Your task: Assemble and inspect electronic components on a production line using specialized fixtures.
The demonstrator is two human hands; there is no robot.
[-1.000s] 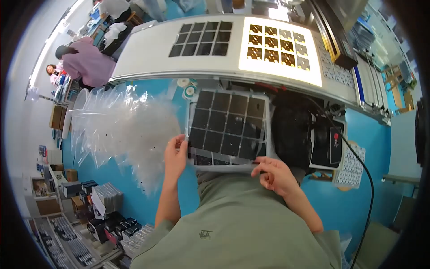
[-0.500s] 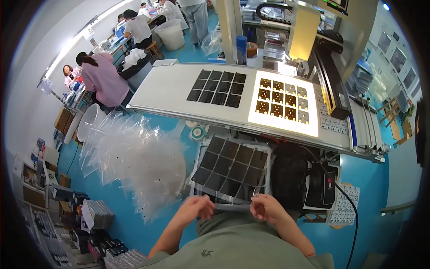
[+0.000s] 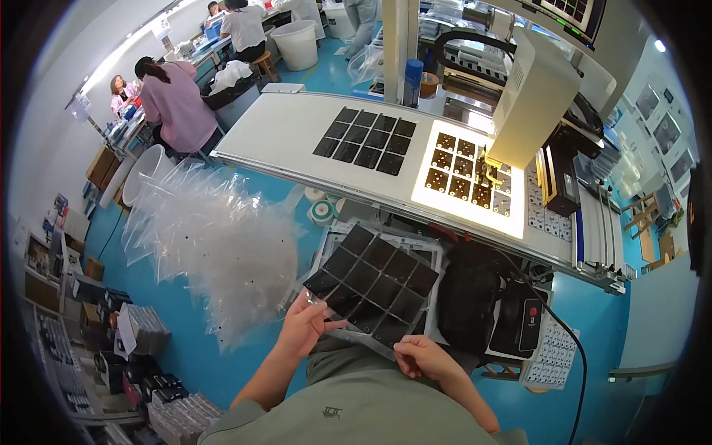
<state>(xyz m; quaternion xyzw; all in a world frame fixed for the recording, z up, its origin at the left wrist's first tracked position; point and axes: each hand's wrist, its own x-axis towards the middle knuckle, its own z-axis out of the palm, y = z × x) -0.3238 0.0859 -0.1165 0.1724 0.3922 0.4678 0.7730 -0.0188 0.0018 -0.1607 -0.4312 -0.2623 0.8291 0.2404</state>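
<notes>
A clear film sheet bearing a grid of black rectangular pieces point(image 3: 371, 282) is held tilted in front of my body. My left hand point(image 3: 301, 326) grips its left near corner, the thumb lying on top. At the near right corner, my right hand point(image 3: 424, 357) pinches the edge between thumb and fingers. Beneath the held sheet rests a pile of similar sheets in a clear wrap point(image 3: 436, 256), mostly covered by it.
Beyond my hands runs a white conveyor point(image 3: 252, 141) carrying a black panel grid point(image 3: 365, 141). A lit plate point(image 3: 424, 194) with panels lies under a machine head point(image 3: 534, 96). Clear plastic bags point(image 3: 222, 252) heap at left; a black cable point(image 3: 582, 363) hangs at right. Co-workers sit far left.
Both hands have closed on the sheet's near corners, and the sheet is now raised and turned. The machine head has moved over the lit plate. My view has shifted slightly.
</notes>
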